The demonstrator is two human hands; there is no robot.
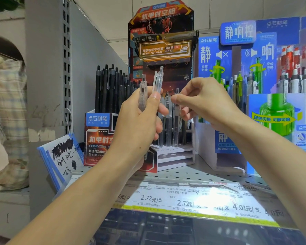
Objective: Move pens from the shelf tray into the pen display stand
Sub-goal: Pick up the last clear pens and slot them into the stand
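My left hand (140,117) grips two clear pens (143,92) upright in front of the pen display stand (175,152), their clicker ends pointing up. My right hand (203,101) is just to the right, thumb and fingers pinching the top of a clear pen (176,110) that stands in the stand's stepped white base. Two more clear pens (167,121) stand beside it in the base holes. The stand's tall red and black back card (160,32) rises behind both hands. My hands hide the stand's left side.
A box of black pens (109,89) stands left of the stand. A blue display with green and white pens (263,82) stands on the right. A blue-edged scribble pad (64,156) leans at the left. Price labels (184,200) line the perforated shelf edge.
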